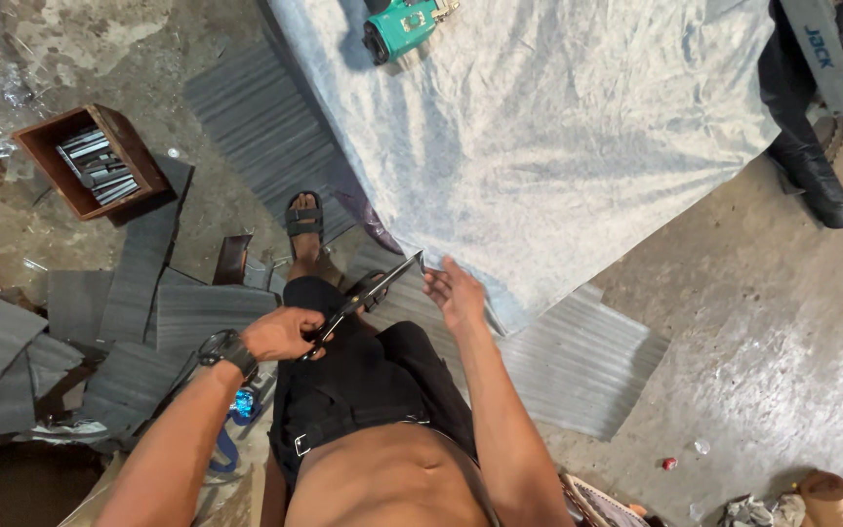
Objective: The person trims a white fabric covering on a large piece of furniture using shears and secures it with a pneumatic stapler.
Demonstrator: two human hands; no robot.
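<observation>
My left hand (283, 333), with a black watch on its wrist, grips the handles of a pair of large black scissors (368, 293). Their blades point up and right toward the near edge of a pale grey-white fabric sheet (558, 137) spread over a raised surface. My right hand (456, 291) pinches the fabric's near edge right beside the scissor tips. I stand in black shorts, and one sandalled foot (304, 222) shows below the sheet's corner.
A teal power tool (398, 27) lies on the far part of the sheet. Grey ribbed sheets (578, 366) litter the concrete floor. A brown wooden box (90, 161) of metal pieces stands left. A black boot (812, 166) and a machine part sit upper right.
</observation>
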